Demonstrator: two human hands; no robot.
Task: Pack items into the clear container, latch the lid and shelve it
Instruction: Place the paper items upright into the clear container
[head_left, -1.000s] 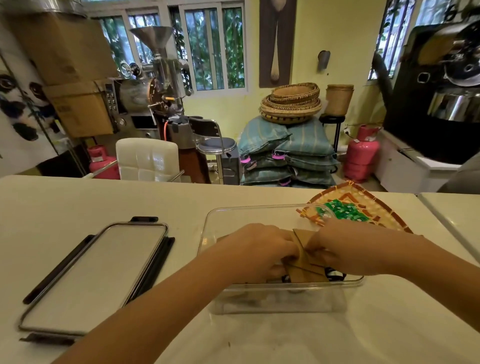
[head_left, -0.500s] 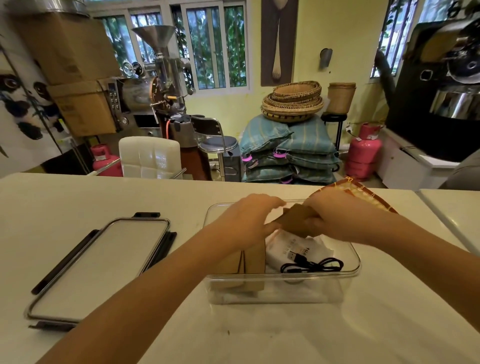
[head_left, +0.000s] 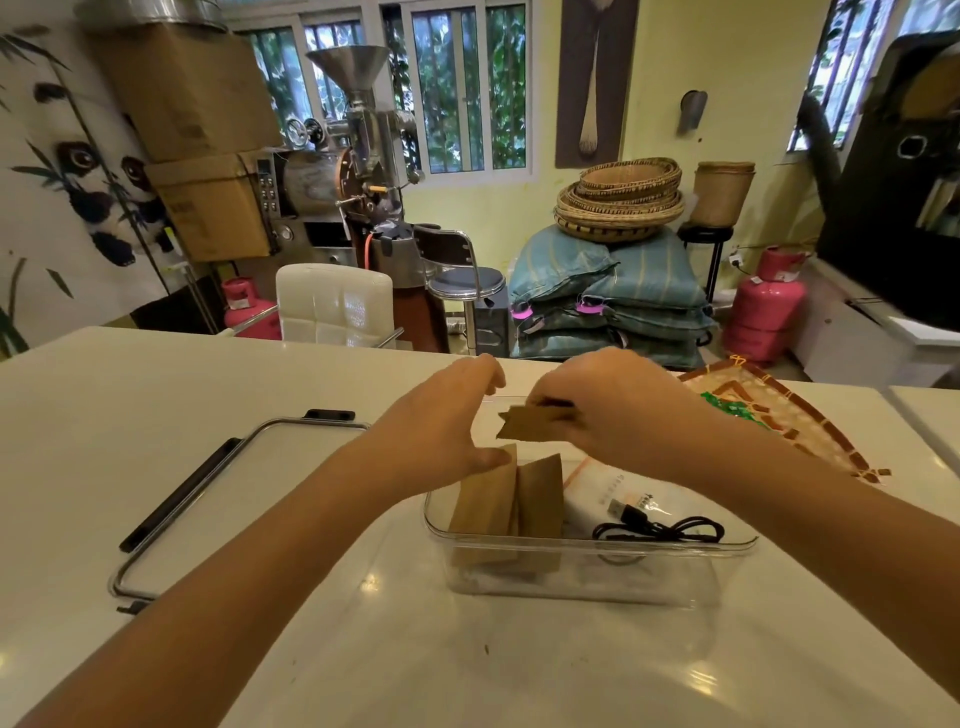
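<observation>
Keeping the latch lid (head_left: 223, 499) parked left so the clear container (head_left: 587, 571) stays open. Our left hand (head_left: 447, 421), holding nothing, steadies the upright brown packets (head_left: 506, 496); right hand (head_left: 618, 400) pinches another brown packet (head_left: 530, 422) above, USB cable (head_left: 657, 526) already inside.

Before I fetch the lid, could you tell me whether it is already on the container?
No, the lid lies flat on the table, left of the open container.
</observation>
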